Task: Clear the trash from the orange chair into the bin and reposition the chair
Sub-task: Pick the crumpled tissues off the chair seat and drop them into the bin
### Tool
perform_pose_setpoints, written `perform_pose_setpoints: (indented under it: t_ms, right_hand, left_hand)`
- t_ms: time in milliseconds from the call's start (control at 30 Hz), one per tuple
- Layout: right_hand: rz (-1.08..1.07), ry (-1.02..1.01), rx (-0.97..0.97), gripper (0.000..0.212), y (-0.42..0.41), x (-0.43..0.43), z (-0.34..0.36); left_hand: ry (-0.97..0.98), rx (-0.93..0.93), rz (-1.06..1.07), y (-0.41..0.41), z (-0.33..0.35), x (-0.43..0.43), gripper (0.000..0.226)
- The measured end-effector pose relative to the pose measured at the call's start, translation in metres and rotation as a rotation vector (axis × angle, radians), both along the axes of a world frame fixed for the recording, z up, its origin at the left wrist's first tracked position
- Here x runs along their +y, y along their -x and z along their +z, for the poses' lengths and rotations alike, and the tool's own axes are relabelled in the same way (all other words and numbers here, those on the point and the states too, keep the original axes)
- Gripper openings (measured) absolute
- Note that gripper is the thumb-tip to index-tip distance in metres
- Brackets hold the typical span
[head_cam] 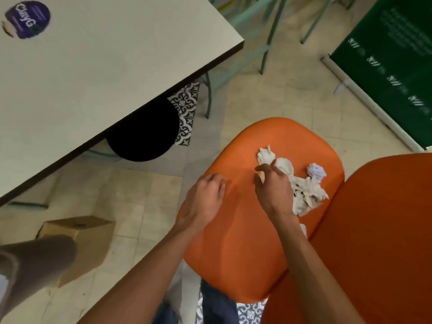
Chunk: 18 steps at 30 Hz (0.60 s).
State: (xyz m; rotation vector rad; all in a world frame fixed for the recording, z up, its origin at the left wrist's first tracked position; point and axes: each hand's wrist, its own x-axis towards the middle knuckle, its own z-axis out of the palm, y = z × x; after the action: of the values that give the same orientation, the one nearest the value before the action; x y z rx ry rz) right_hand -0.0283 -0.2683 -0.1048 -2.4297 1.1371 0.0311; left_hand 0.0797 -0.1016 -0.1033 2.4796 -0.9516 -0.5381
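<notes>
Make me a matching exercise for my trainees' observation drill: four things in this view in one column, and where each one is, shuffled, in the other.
Things:
1. crumpled tissues
2. round sticker
3. cardboard box
4. left hand

Places:
A. on the floor, lower left
B. on the seat of the orange chair, beside the right hand
C. at the chair seat's left edge
D. on the table top, far corner

Pairs: 1-B, 2-D, 3-A, 4-C
</notes>
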Motion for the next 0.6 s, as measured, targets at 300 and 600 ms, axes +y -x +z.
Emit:
perform_pose_setpoints:
  t_ms: [300,600]
  right_hand:
    - [-0.001,0.011,0.201,0.052,0.023,-0.096,-0.057]
    - [0.033,-0.109,0.15,0.028,0.04,-0.094,-0.099]
  left_hand:
    - [-0.104,0.076,-0.259,0.021,-0.063,-0.116,0.044]
    - [-0.122,0.215,-0.309,0.039,-0.128,-0.133,0.036]
